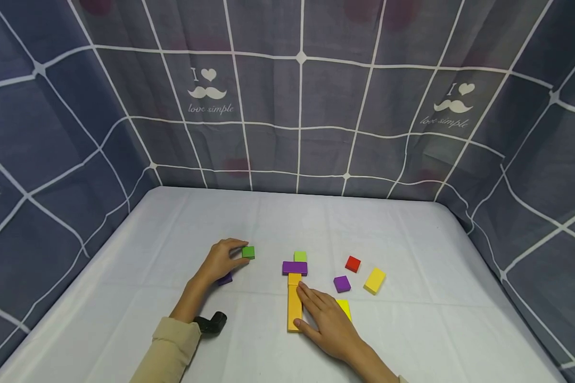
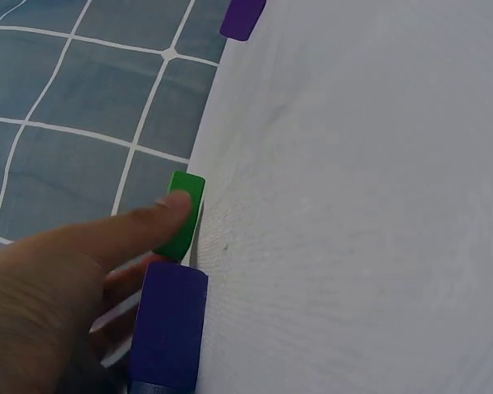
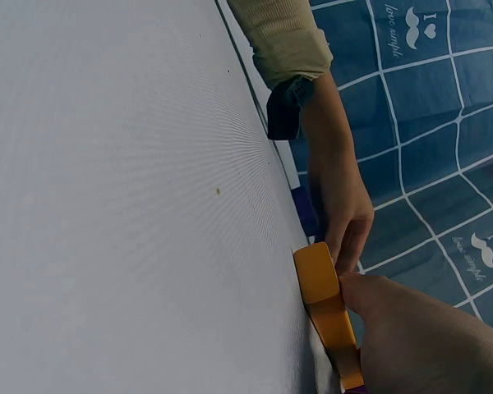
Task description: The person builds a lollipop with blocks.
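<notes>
One purple block [image 1: 226, 279] beside left grip [image 1: 222, 261] pinching green block [image 1: 248, 252]; yellow block [image 1: 345, 307] partly behind spread right grip [image 1: 329, 323].

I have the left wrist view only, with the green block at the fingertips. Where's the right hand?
Observer: The head view shows the right hand laid against a long orange block.

Operator: What's at that block's far end?

Observer: A smaller orange block, in line with it.

Operator: Any red piece on the cloth?

Observer: Yes, one red block, to the right of the orange ones in the head view.
</notes>
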Demonstrator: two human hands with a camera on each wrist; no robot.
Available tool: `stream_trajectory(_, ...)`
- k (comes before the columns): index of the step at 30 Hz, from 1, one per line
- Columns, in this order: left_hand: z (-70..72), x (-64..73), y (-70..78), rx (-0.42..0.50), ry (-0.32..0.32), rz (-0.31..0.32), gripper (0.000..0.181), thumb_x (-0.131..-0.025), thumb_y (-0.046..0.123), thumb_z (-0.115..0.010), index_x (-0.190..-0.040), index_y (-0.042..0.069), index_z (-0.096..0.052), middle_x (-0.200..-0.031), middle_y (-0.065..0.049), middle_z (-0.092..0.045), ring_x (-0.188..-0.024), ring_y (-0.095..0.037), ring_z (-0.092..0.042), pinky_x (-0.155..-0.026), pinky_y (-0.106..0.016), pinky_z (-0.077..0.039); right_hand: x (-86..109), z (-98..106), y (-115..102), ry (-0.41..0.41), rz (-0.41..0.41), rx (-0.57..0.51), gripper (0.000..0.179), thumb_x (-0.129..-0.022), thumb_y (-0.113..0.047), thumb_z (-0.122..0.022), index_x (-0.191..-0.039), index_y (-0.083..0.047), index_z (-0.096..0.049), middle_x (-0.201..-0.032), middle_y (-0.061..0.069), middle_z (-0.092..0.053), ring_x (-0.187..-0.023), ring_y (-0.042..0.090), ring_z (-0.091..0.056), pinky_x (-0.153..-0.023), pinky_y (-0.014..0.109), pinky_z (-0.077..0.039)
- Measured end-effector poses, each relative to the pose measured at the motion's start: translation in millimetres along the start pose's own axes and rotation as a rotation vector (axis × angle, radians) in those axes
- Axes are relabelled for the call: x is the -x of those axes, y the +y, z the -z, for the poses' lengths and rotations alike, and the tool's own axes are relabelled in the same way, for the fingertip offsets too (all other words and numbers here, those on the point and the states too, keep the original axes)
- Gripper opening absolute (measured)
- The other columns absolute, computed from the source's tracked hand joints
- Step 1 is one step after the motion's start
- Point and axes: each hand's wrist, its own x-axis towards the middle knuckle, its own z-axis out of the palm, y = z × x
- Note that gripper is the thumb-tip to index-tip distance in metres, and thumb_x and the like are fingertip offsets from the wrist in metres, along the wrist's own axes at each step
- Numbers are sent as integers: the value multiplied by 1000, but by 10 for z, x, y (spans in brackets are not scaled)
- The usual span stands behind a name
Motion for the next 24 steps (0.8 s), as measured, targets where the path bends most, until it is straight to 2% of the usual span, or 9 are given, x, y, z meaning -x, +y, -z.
stream_trajectory(4, 1, 15, -10, -18, 1, 0, 39, -74, 14, -77, -111, 3, -66, -111, -13, -63, -109, -34, -53, -95, -49, -39, 0, 1, -4, -1, 2, -1, 64, -94, -50, -43, -143, -10, -35, -149, 0, -29, -128, 18, -37, -105, 38, -31)
stream_trajectory(9, -14, -9, 42, 8, 1, -4, 37, -74, 13, -77, -109, 4, -67, -108, -10, -64, -107, -31, -55, -93, -48, -42, -5, -1, 0, 9, 8, 3, 64, -93, -50, -44, -142, -9, -37, -148, 1, -30, -128, 18, -38, -105, 37, -32)
stream_trajectory(19, -180, -139, 289, 84, 50, -70, 35, -73, 13, -79, -105, 6, -68, -100, -4, -66, -96, -23, -60, -85, -42, -48, -18, 8, 8, -11, 1, 2, 64, -93, -49, -44, -142, -9, -36, -149, 1, -30, -128, 19, -37, -105, 39, -31)
stream_trajectory(24, -319, -171, 440, 83, 14, -67, 34, -74, 14, -78, -105, 6, -68, -99, -3, -65, -94, -21, -59, -86, -40, -48, -11, 10, 4, -11, -3, 1, 64, -93, -50, -45, -142, -10, -37, -148, 1, -30, -128, 19, -38, -105, 39, -32)
